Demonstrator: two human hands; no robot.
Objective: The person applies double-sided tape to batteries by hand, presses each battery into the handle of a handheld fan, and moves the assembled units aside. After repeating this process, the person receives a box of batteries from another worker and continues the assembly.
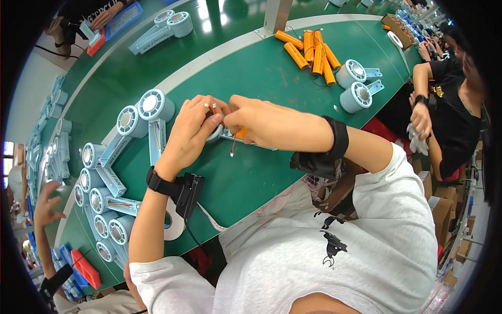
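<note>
I've got the light-blue plastic fan body with a round head and flat handle [214,136] on the dark-green tabletop [235,191], mostly under 2 hands; head sits right below the left fingertips, handle's long axis runs rightward and slightly toward the wearer, passing under the right hand; left hand nearer the head, right hand nearer the handle.

Left hand [189,128]: fingers bent, little gap, thumb folded in, closed on the head; 2 small white plastic connectors [210,105] poke up by its fingertips; right hand [264,121]: fingers curled in close, tips hidden, can't tell what they hold; an orange cylinder [240,133] shows just below them, 1 thin red wire with a white end [232,148] hangs beside it.

Farther out: orange cylindrical battery packs [317,55] in a loose pile; 2 light-blue fans [355,97] near them; more light-blue fans [119,230] crowded at left.
</note>
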